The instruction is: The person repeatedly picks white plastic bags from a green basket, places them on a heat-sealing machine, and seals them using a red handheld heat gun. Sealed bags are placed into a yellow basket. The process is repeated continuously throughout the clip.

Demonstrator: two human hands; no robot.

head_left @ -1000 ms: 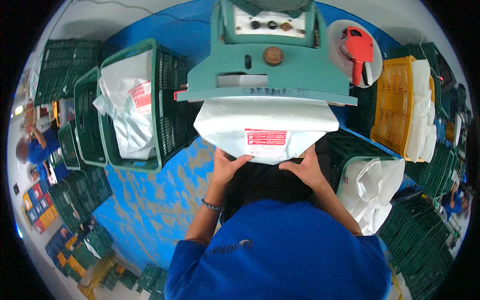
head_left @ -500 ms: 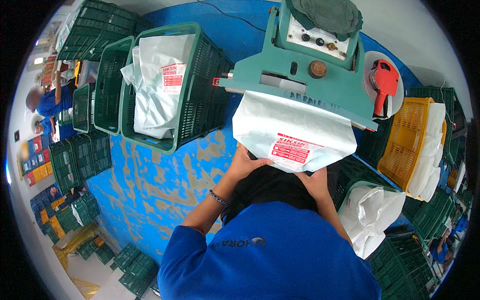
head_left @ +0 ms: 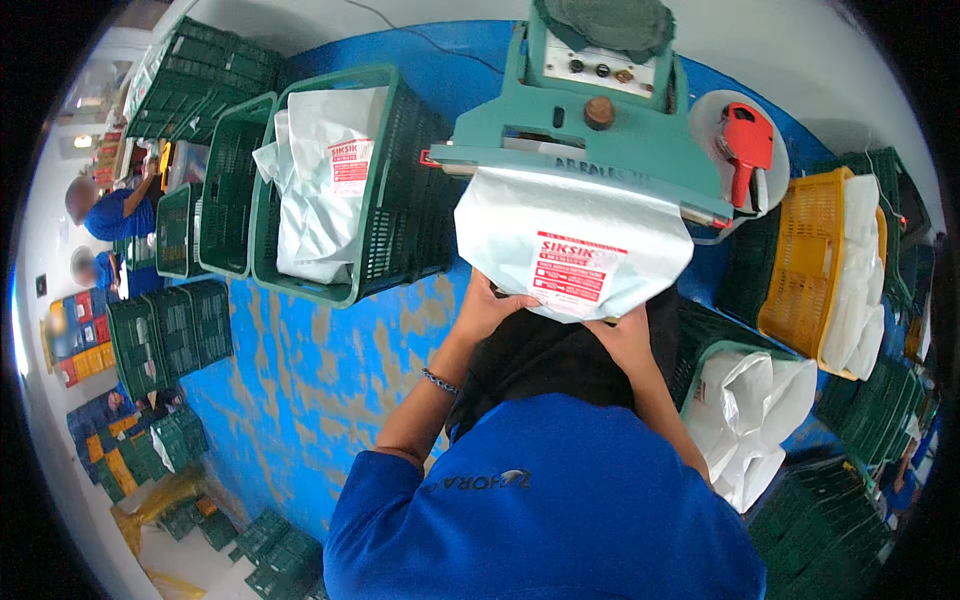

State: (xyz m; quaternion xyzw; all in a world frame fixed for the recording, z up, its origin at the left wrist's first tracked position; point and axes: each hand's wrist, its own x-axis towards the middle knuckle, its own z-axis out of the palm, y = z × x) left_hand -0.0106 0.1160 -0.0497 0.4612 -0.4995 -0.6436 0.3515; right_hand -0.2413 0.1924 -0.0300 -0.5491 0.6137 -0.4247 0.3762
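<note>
In the head view, pinched along its lower edge and reaching up to the front bar (head_left: 500, 160) of a bulky green metal machine (head_left: 640, 140): one white plastic bag with red print (head_left: 575, 243), upper end out of sight. Closed on its lower left, thumb uppermost: the left grip (head_left: 487, 305); closed on its lower right: the right grip (head_left: 625, 337), with most fingers hidden underneath. To do this well, hold both sides level, bear the weight from below, smooth creases near the bar and avoid tugging unevenly. Counted besides: one machine, one round brown knob (head_left: 599, 113) on it, one red handheld tool (head_left: 747, 140) to its right, one yellow slatted plastic crate (head_left: 800, 255) beyond with several overlapping white bags (head_left: 858, 280), too bunched to count; at far left, green plastic crates (head_left: 400, 190), too many and too overlapped for a sure count.
</note>
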